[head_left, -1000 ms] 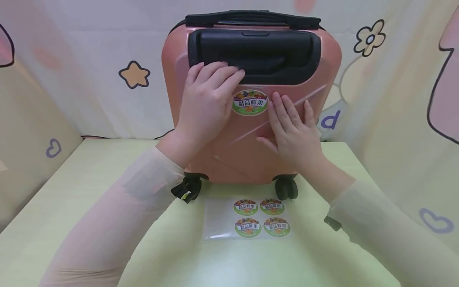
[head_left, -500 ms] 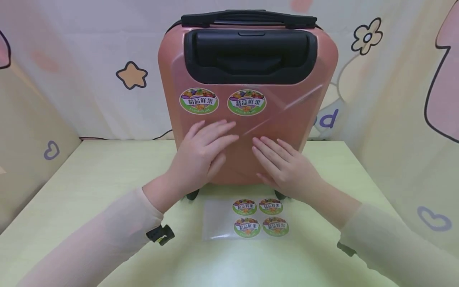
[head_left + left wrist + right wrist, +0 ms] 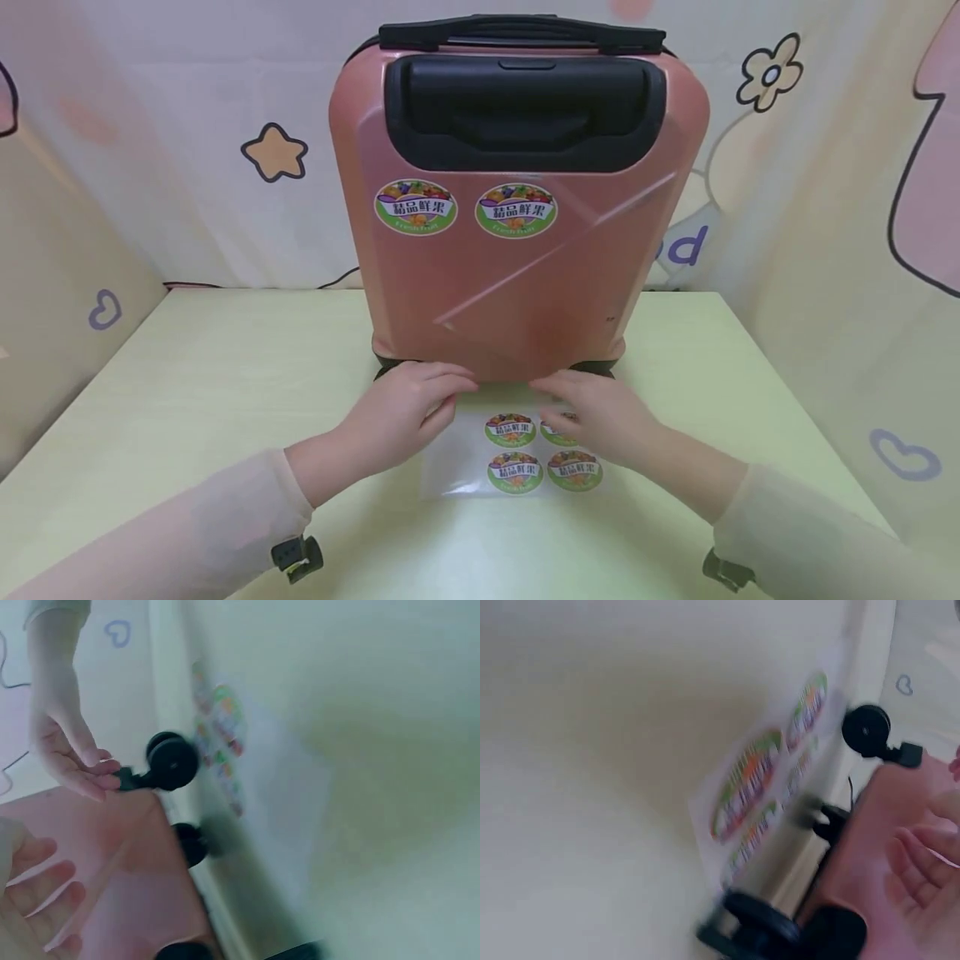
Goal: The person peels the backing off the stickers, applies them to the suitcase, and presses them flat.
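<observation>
A pink suitcase [image 3: 555,283] stands upright on its wheels in the head view. Its shell bears a left oval fruit sticker [image 3: 416,207] and a right oval fruit sticker [image 3: 516,211], side by side below the black handle recess. In front of it lies a clear sheet [image 3: 456,471] with several matching stickers [image 3: 515,472]. My left hand [image 3: 397,417] hovers by the suitcase's lower left, fingers loosely bent, holding nothing. Above the sheet's right part, my right hand [image 3: 603,412] is relaxed and also holds nothing; it partly covers one sticker. Both wrist views show the loose fingers near the shell.
A pale green table [image 3: 225,383] carries everything. Patterned cloth [image 3: 187,167] hangs behind it and along both sides. Black suitcase wheels [image 3: 172,761] stand close to the sheet. A thin black cord [image 3: 341,279] runs behind the suitcase on the left.
Both hands have left the suitcase front and come down toward the sheet. The left sticker, hidden behind the left hand one second ago, is now uncovered. The suitcase and sheet have stayed put.
</observation>
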Demonstrator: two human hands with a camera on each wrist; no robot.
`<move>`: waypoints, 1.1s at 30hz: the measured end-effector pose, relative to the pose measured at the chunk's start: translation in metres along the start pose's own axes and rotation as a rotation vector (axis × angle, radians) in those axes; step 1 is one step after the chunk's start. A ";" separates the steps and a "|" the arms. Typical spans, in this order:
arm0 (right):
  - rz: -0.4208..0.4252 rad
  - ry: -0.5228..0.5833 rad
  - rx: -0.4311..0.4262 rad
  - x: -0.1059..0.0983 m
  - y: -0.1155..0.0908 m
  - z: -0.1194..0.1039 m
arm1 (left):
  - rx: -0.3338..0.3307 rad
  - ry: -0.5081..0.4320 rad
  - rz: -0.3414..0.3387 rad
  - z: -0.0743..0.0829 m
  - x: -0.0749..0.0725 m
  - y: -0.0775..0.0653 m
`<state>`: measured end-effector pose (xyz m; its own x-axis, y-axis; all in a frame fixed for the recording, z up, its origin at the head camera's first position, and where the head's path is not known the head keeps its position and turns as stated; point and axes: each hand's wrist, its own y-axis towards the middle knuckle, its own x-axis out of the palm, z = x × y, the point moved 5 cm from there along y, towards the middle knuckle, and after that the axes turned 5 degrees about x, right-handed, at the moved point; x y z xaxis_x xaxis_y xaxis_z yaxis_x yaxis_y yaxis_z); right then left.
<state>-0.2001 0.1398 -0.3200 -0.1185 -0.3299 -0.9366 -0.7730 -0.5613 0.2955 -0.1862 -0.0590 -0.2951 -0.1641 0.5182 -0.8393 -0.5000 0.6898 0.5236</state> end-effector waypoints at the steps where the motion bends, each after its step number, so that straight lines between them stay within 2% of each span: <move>1: -0.046 0.020 0.020 0.006 -0.003 0.000 | -0.011 -0.009 -0.026 0.000 0.004 -0.004; 3: -0.120 0.048 0.032 0.017 -0.008 -0.002 | -0.040 -0.043 -0.084 0.001 0.012 -0.011; 5: -0.163 0.044 0.003 0.029 -0.013 -0.005 | -0.092 -0.095 -0.147 0.001 0.021 -0.018; 8: -0.197 -0.006 -0.036 0.043 -0.018 -0.007 | -0.194 -0.213 -0.228 0.001 0.033 -0.027; 12: -0.269 -0.053 -0.022 0.059 -0.022 -0.007 | -0.323 -0.402 -0.296 0.002 0.047 -0.038; 17: -0.316 -0.068 -0.014 0.068 -0.025 -0.010 | -0.432 -0.599 -0.320 0.002 0.058 -0.053; 24: -0.316 -0.100 -0.061 0.072 -0.026 -0.017 | -0.568 -0.819 -0.342 0.003 0.071 -0.070; 31: -0.290 -0.129 -0.101 0.074 -0.025 -0.020 | -0.644 -1.004 -0.332 0.010 0.083 -0.076; 33: -0.280 -0.141 -0.106 0.075 -0.025 -0.018 | -0.685 -1.055 -0.328 0.013 0.088 -0.076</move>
<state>-0.1784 0.1149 -0.3945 -0.0018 -0.0472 -0.9989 -0.7193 -0.6939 0.0341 -0.1515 -0.0594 -0.4065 0.6353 0.7372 -0.2303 -0.7706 0.6247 -0.1259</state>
